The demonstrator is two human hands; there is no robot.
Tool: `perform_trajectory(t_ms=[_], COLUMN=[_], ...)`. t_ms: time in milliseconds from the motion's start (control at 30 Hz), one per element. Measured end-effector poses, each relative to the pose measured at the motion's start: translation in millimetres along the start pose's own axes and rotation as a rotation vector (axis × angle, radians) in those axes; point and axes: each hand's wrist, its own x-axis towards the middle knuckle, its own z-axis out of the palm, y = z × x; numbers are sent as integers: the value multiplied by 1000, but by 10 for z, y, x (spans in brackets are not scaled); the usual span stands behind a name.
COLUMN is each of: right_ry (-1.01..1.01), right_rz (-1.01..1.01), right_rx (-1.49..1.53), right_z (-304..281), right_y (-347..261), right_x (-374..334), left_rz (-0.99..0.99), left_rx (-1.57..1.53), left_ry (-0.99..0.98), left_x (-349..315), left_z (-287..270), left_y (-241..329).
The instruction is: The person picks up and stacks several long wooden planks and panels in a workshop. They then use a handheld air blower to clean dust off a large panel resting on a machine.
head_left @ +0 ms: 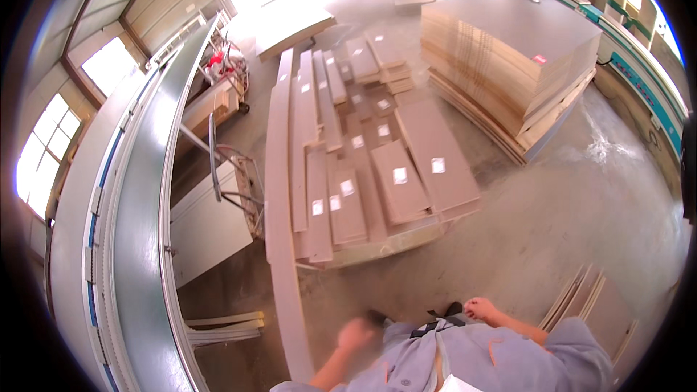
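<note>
My left hand (356, 334) is smeared by motion and hangs low in front of my body. It is nearest to a long brown board (289, 305) that juts toward me from the stacks. I cannot make out its fingers. Lower right of centre, my right hand (479, 310) has its fingers curled in, with nothing seen in them. Ahead of me lie stacks of brown panels (417, 181) and narrow strips (317, 196) of several lengths, many with a white label on top. They rest on a low pale base (385, 247), apart from both hands.
A long machine with a shiny grey-green bed (141, 232) runs along my left. Beside it stand a tubular metal cart (232, 192) and a leaning pale panel (207, 225). A tall pile of large sheets (508, 25) is at the far right. More boards (592, 301) lie near right.
</note>
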Motion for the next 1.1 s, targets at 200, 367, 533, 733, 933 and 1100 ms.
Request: perform_trajectory(t_ms=[200,367,533,733,933,1100], right_ry=[305,520,624,609,783,881], right_rz=[-62,-40,3,67,55,187], right_rx=[66,335,477,631,1106,1302], right_z=[-1536,-2648,-3233,-3779,-4245,-4800], right_y=[459,825,1076,1220,1739,1380], right_x=[-192,-274,-105,52,147,279], left_rz=[333,249,512,645,780,810], left_rx=[-133,189,288,357,774,893], left_ry=[-210,-257,-66,-426,-537,-462], left_x=[1270,1279,2143,2990,3551,3992], left_z=[2191,894,1033,1490,1618,1620], left_y=[-4,1962,3163,5181,7516,9287])
